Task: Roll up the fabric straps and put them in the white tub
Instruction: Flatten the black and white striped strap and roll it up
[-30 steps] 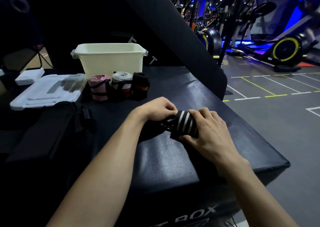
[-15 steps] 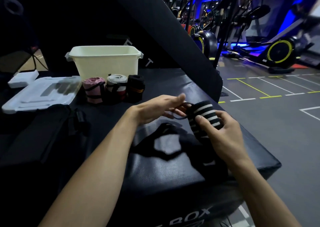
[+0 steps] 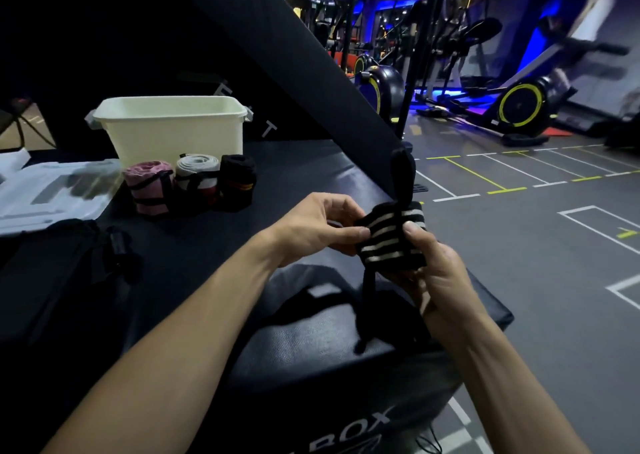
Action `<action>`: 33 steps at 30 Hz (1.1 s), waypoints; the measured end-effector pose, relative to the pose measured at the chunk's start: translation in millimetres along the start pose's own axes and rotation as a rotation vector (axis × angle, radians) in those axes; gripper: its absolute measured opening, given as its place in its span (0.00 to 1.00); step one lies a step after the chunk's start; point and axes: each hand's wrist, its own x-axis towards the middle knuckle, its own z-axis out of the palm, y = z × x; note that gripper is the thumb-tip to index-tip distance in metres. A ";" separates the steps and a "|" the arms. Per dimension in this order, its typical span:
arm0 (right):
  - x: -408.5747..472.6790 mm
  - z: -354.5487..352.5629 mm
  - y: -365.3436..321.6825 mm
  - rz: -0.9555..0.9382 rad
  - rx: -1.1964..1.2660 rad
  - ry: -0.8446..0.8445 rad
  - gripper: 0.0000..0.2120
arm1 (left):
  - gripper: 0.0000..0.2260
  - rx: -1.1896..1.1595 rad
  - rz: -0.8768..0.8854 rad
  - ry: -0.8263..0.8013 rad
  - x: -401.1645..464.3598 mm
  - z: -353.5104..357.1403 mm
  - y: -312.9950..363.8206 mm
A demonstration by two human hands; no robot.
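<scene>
A rolled black strap with white stripes [image 3: 391,239] is held in the air above the black padded box [image 3: 311,346]. My right hand [image 3: 433,273] grips the roll from below and the right. My left hand [image 3: 318,226] pinches its left side with thumb and fingers. A thin black cord runs over the roll, looping up above it and hanging down below. The white tub [image 3: 173,128] stands at the back left. In front of it stand three rolled straps: a pink one [image 3: 149,185], a grey one [image 3: 197,176] and a black one [image 3: 239,181].
A white lid or tray [image 3: 52,190] lies left of the rolls. A dark bag [image 3: 65,273] lies on the box at the left. A black padded beam slants across behind. The box edge drops to the gym floor at the right, with exercise machines [image 3: 519,103] beyond.
Both hands have lifted the striped roll off the box surface and turned it. The thin cord now loops over the roll, and my left hand has closed onto its side.
</scene>
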 end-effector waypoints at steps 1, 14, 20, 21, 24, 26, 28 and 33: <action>-0.4 -1.1 -0.9 0.015 0.014 -0.023 0.17 | 0.05 0.000 -0.008 0.004 -0.4 0.3 -0.2; -2.0 -13.9 -6.7 0.216 0.107 -0.115 0.24 | 0.15 -0.032 0.080 0.014 0.2 5.2 -1.0; -7.8 -12.1 -5.6 0.248 0.182 -0.158 0.21 | 0.08 -0.017 0.095 0.035 -0.2 4.8 -1.3; -7.6 -12.9 -4.1 0.263 0.198 -0.168 0.24 | 0.08 -0.006 0.103 0.045 -0.3 5.8 -0.5; -9.9 -9.9 -0.2 0.284 0.257 -0.208 0.28 | 0.07 0.008 0.132 0.056 -0.6 6.8 2.4; -12.1 -7.2 1.6 0.279 0.281 -0.220 0.29 | 0.06 0.014 0.149 0.036 -1.1 4.4 3.2; -13.8 -7.5 3.0 0.265 0.296 -0.200 0.28 | 0.07 0.031 0.157 -0.001 -1.7 3.6 3.0; -12.3 -14.0 1.1 0.163 0.078 -0.098 0.28 | 0.08 0.161 0.128 -0.008 -1.3 8.4 0.8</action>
